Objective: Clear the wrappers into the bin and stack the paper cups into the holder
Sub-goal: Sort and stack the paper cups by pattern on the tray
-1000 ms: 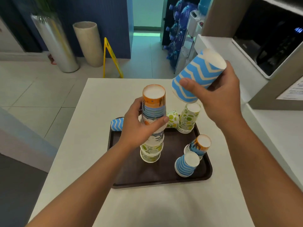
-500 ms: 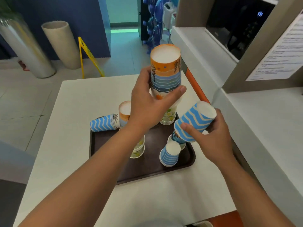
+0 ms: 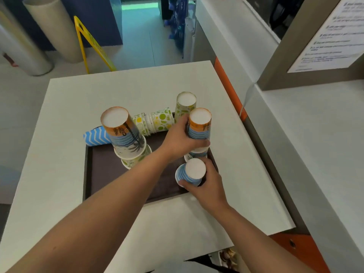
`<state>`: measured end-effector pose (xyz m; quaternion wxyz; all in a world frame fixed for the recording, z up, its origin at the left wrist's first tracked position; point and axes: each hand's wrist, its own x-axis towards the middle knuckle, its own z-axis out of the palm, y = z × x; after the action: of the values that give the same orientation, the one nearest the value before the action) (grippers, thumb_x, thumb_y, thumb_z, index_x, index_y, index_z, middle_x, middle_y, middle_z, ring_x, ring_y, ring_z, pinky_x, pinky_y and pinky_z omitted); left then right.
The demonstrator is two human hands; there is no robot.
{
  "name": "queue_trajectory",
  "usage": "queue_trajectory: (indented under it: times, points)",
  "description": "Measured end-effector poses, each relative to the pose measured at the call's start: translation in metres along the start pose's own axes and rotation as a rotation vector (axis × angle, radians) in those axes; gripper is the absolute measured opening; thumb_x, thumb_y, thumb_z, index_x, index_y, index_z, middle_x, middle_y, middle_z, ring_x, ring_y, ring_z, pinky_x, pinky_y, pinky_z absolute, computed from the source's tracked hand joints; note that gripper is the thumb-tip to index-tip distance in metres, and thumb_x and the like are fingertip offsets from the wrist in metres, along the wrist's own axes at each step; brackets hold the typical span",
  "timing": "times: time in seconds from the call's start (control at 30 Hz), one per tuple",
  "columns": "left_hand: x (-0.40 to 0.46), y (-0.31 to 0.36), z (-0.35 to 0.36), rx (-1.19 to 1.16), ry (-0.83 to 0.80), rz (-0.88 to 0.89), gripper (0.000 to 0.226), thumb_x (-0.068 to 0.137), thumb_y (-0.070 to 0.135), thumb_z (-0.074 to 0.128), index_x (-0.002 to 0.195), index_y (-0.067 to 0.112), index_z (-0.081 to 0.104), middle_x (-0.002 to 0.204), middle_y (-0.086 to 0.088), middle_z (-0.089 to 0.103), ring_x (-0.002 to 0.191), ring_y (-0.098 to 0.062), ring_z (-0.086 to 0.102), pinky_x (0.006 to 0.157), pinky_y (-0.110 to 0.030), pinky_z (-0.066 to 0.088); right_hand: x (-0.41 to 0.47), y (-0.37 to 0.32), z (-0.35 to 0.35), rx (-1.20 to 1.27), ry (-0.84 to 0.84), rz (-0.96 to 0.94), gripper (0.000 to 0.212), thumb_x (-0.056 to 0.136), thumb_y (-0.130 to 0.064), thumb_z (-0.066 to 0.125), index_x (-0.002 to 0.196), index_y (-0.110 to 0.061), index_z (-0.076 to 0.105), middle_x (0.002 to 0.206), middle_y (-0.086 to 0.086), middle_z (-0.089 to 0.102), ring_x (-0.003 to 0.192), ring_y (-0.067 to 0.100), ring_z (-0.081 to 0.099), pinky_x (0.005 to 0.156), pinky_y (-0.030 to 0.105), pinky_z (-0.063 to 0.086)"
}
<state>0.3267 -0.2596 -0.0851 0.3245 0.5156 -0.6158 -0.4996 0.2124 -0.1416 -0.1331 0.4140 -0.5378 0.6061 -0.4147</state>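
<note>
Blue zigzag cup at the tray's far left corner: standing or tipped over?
Tipped over. The blue zigzag cup lies on its side across the tray rim, partly hidden behind a cup stack.

Left hand (image 3: 177, 139) grips orange-blue cup stack (image 3: 199, 127) on brown tray (image 3: 110, 170); right hand (image 3: 206, 186) holds blue striped cup (image 3: 190, 174). Taller stack (image 3: 126, 136) stands left, white desk (image 3: 78, 107).
</note>
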Motion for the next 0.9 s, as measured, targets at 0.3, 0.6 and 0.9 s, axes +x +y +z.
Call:
queue_trajectory:
  times: [0.3, 0.6, 0.9]
  points:
    - [0.007, -0.040, 0.008, 0.072, -0.001, -0.083, 0.077, 0.061, 0.023, 0.092, 0.127, 0.029, 0.052, 0.112, 0.017, 0.064, 0.103, 0.000, 0.061, 0.089, -0.020, 0.048, 0.015, 0.022, -0.019, -0.080, 0.041, 0.058, 0.069, 0.065, -0.020, 0.090, 0.120, -0.032, 0.050, 0.116, -0.016, 0.060, 0.111, 0.000, 0.056, 0.090, 0.014, 0.049]
    - [0.013, -0.063, 0.023, 0.096, 0.029, -0.049, 0.075, 0.068, 0.023, 0.089, 0.131, 0.018, 0.049, 0.114, 0.012, 0.059, 0.108, -0.004, 0.058, 0.094, -0.020, 0.048, 0.032, 0.030, -0.027, -0.113, -0.018, 0.077, 0.071, 0.067, -0.023, 0.089, 0.127, -0.022, 0.052, 0.120, -0.010, 0.061, 0.112, 0.004, 0.057, 0.090, 0.010, 0.048]
    - [0.017, -0.069, 0.019, 0.154, -0.018, -0.036, 0.078, 0.070, 0.025, 0.087, 0.137, 0.019, 0.048, 0.122, 0.010, 0.061, 0.112, -0.001, 0.056, 0.089, 0.000, 0.039, 0.034, 0.037, -0.025, -0.124, -0.011, 0.057, 0.069, 0.065, -0.026, 0.090, 0.124, -0.024, 0.054, 0.119, -0.010, 0.062, 0.112, 0.004, 0.057, 0.091, 0.011, 0.047]
